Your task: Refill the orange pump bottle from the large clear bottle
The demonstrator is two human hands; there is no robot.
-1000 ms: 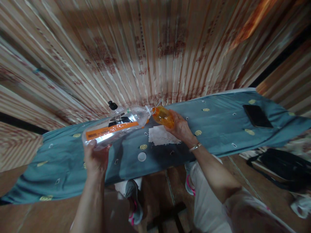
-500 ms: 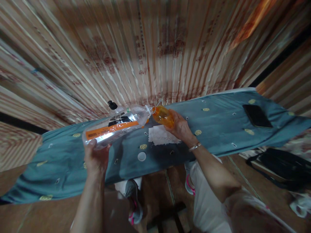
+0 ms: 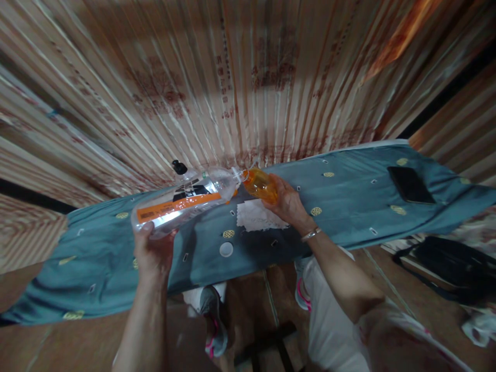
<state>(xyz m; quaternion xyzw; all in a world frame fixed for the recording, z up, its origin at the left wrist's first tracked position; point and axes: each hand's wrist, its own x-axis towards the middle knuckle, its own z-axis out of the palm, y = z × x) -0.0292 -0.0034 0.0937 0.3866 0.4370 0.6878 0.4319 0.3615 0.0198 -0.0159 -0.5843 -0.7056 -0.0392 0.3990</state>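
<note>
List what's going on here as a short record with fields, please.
left hand: grips the base of a large clear bottle, tipped on its side
right hand: holds a small orange bottle
bottle mouths: meeting, neck to neck
surface: blue patterned cloth
on the cloth: white cap, white tissue, dark phone

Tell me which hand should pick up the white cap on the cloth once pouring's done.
Right, probably. The right hand holds only the small orange bottle, easily set down near the white cap. The left hand supports the tilted big clear bottle.
</note>
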